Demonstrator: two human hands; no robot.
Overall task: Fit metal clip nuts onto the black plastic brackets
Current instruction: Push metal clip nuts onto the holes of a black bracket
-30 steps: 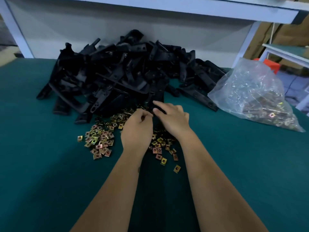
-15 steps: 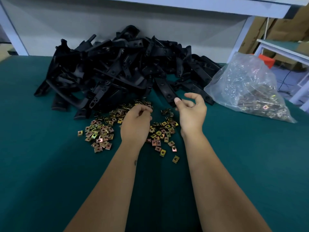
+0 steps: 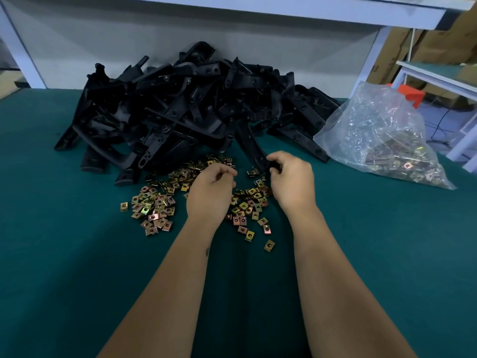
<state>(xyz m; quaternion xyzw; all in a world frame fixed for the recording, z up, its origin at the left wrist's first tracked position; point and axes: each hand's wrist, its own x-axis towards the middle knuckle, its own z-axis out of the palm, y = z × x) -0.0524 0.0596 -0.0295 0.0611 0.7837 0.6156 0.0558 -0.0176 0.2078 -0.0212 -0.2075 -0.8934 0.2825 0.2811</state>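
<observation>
The loose clip nuts (image 3: 154, 205) are lying scattered on the green table (image 3: 64, 254), spreading from left of the wrists to between them and just in front of the pile of black brackets (image 3: 180, 107); the pile is sitting heaped toward the back of the table, against the pale wall under a white shelf (image 3: 309, 9). One long bracket (image 3: 251, 148) is sticking out of the pile's near edge toward the person; the right hand (image 3: 293, 186) is curling its thumb and fingers around that bracket's near end, gripping it just above the nuts. The left hand (image 3: 210, 193) is hovering over the nuts with its fingers curled in and fingertips bunched against the thumb; whether it is pinching a nut I cannot tell. A clear plastic bag (image 3: 382, 140) holding more nuts is lying to the right, just beside the pile's edge; cardboard boxes (image 3: 438, 42) are standing beyond the table at far right.
</observation>
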